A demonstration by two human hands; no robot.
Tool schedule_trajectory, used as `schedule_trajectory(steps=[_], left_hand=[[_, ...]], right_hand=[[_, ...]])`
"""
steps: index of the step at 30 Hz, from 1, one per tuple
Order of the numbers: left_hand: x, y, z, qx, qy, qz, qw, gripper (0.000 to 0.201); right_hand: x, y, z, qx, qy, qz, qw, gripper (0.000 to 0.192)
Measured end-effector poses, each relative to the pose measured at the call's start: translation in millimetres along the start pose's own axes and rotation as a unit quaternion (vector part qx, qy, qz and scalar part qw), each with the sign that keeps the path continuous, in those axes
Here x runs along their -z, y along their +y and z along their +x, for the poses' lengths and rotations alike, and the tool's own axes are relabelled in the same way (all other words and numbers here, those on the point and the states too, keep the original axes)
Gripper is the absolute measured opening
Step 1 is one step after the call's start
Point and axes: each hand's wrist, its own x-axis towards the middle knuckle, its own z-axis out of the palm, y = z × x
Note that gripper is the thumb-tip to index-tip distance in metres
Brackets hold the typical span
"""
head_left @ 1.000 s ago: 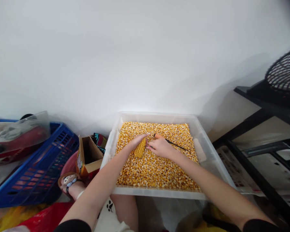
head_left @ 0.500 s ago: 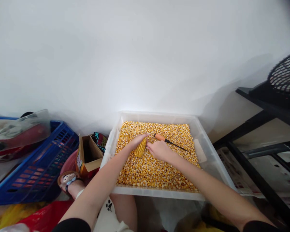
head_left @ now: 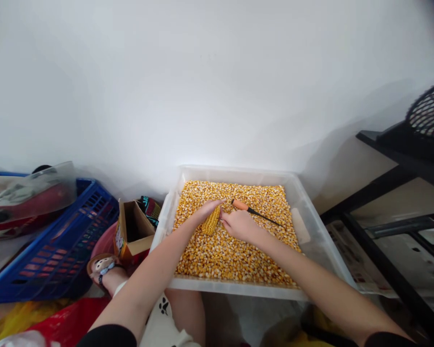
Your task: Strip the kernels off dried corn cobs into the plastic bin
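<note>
Between both hands, over the middle of the bin, sat one corn cob (head_left: pixel 211 223), tilted, its lower end resting on the loose kernels (head_left: pixel 235 255). Left hand (head_left: pixel 205 212) was closed around the cob's upper part, fingers curled over the top. Right hand (head_left: pixel 240 224) was touching the cob's right side w/ fingertips pinched at the kernels; whether it actually gripped any, can't tell.

Change vs. a second earlier: right hand had dropped slightly toward the person, so the orange-handled tool (head_left: pixel 253 211) just behind it, part-hidden before, showed its full handle & dark shaft, lying free on the kernels and not held. Left hand & cob barely shifted. My read: stripping was being done by fingers alone, tool set aside.

Counts: 1 cob, 1 tool, 1 clear plastic bin (head_left: pixel 313 231) holding kernels too many to count. Left of the left hand: 1 open cardboard box (head_left: pixel 133 233), then 1 blue crate (head_left: pixel 63 246) further out, 1 sandalled foot (head_left: pixel 104 270) near the box. Right of the right hand: 1 black metal rack (head_left: pixel 394 193).
</note>
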Motion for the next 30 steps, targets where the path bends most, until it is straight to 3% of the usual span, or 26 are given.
schedule_trajectory(steps=[5, 19, 26, 30], left_hand=[[0.4, -0.7, -2.1, -0.054, -0.028, 0.022, 0.998, 0.043], [-2.1, -1.2, -2.9, -0.044, 0.000, -0.002, 0.999, 0.039], [-5.9, -0.4, -3.3, -0.041, 0.042, 0.015, 0.998, 0.035], [-6.0, -6.9, 3.0, -0.078, 0.077, 0.044, 0.993, 0.029]], right_hand=[[1.4, -1.6, -0.8, -0.016, -0.002, -0.006, 1.000, 0.033], [-6.3, 0.6, 1.4, -0.022, 0.014, 0.012, 1.000, 0.034], [-7.6, -4.9, 3.1, -0.031, 0.014, -0.004, 0.999, 0.034], [-9.2, -13.6, 4.1, -0.019, -0.003, -0.033, 0.999, 0.031]])
